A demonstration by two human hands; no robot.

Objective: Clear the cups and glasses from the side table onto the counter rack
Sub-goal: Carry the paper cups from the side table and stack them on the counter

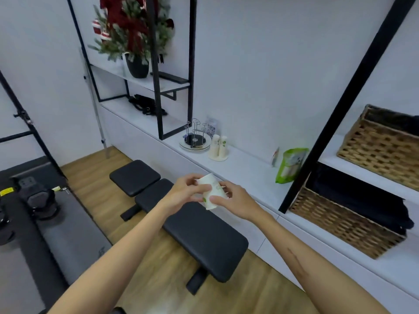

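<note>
The base of the paper cup (212,191) is covered by fingers, and the print on its side is too blurred to read; only a green leaf-like mark near its lower edge stands out. At the left edge of the frame dark gym gear is cut off, and the far-right wicker baskets run partly behind a black post.

One cup is in hand, at the centre of the frame, above the black padded bench (199,232). It is white, tapered and tilted, its wider end pointing down and right. The left hand (183,193) pinches its upper part with curled fingers, and the right hand (233,200) closes thumb and fingers round its lower part, so both hands grip it.

On the white counter (247,171) above centre stands one wire cup rack (195,138) on a round tray, its pegs bare. Just right of it are two short stacks of white paper cups (218,147) on a round base. Further right stands one green packet (290,165). Two baskets (381,152) sit at right, one above the other.
</note>
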